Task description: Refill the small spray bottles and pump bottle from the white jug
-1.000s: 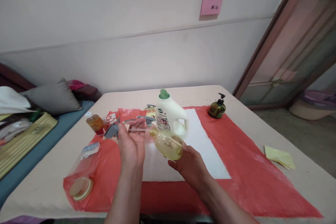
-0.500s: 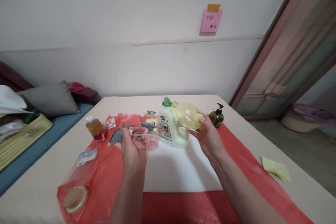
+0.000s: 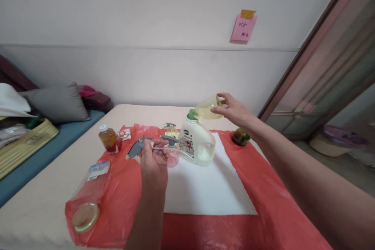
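Yellow-tinted and see-through, a small bottle [image 3: 206, 108] lies tipped on its side in the air, its mouth touching the green opening of a white detergent jug [image 3: 195, 143]. The right hand [image 3: 234, 111] grasps this bottle by its base end, fingers [image 3: 220, 105] wrapped round it, arm stretched out over the bench [image 3: 52, 199]. The jug stands upright on a white sheet [image 3: 211, 187] that lies over a red plastic cover [image 3: 272, 203].

The left hand [image 3: 154, 160] is raised in front of the jug, its fingers clenched on a grey trigger sprayer head [image 3: 137, 149] with a thin clear tube reaching to the right; the grey trigger points left, out past the thumb. A small pinkish clear bottle [image 3: 173, 155] shows just beside that hand, and whether the hand touches it cannot be told.

Left of the hands, an amber bottle with a white cap [image 3: 108, 138] stands upright at the cover's edge, a small printed packet [image 3: 124, 135] near it. A clear jar [image 3: 88, 199] lies on its side at the near left corner of the cover, its pale lid facing the camera. A dark green pump bottle [image 3: 240, 136] sits behind the right forearm, partly hidden. On the wall above, a pink note [image 3: 243, 28] hangs under a strip of yellow tape. A grey cushion [image 3: 57, 103] rests on the blue bed to the left.
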Tool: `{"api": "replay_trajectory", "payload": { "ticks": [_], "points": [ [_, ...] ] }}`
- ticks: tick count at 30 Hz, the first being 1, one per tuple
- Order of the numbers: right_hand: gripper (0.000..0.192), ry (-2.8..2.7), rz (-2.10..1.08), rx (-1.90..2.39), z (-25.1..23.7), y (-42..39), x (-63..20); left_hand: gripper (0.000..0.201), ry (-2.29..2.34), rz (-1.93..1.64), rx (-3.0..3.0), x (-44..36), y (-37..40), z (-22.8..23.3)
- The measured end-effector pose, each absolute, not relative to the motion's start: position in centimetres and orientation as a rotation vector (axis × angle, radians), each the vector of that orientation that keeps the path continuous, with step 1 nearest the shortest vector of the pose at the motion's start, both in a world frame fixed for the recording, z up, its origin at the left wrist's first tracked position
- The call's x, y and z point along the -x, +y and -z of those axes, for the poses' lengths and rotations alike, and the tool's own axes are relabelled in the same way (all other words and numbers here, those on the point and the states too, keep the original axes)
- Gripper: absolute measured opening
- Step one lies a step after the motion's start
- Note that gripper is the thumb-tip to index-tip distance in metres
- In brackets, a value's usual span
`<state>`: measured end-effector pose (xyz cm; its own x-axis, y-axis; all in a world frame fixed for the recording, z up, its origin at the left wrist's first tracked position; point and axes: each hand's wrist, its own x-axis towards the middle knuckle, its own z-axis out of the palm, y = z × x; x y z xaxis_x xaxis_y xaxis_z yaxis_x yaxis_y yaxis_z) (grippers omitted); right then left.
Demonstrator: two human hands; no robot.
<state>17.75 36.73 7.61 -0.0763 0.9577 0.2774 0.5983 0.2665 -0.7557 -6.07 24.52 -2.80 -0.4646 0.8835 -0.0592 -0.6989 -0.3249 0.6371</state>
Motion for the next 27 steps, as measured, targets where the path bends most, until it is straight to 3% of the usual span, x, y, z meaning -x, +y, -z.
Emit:
{"api": "replay_trajectory", "payload": {
  "ticks": [12, 27],
  "points": [
    [0.063, -1.931, -0.333, 1.52, -12.7, 38.2, -13.0, 0.039, 0.736, -1.92, -0.331, 6.3, 24.4, 2.7],
    [0.06, -1.935, -0.296, 1.52, -12.8, 38.1, -12.3, 0.039, 0.724, -1.919, -0.302, 6.4, 24.4, 2.5]
  ]
}}
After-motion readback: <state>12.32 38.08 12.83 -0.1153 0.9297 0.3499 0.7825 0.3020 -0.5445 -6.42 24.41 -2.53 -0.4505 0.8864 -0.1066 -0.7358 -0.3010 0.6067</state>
